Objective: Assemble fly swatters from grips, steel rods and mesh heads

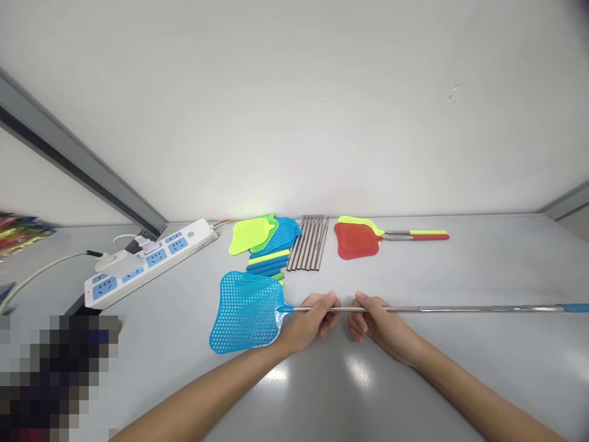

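Note:
A blue fly swatter with a long extended metal rod lies level across the front of the view, its perforated head at the left and its blue grip at the far right. My left hand pinches the rod just right of the head. A short way along, my right hand is closed on the same rod, thumb on top. Behind the swatter head are loose coloured grip tubes, partly hidden by it. Further back sit loose yellow, green and blue swatter heads, beside a row of metal rods.
At the back right, a red fly swatter overlaps a yellow one, both with short rods. A white power strip with plugs and cables stands on the left. A pale wall closes off the grey table's back edge.

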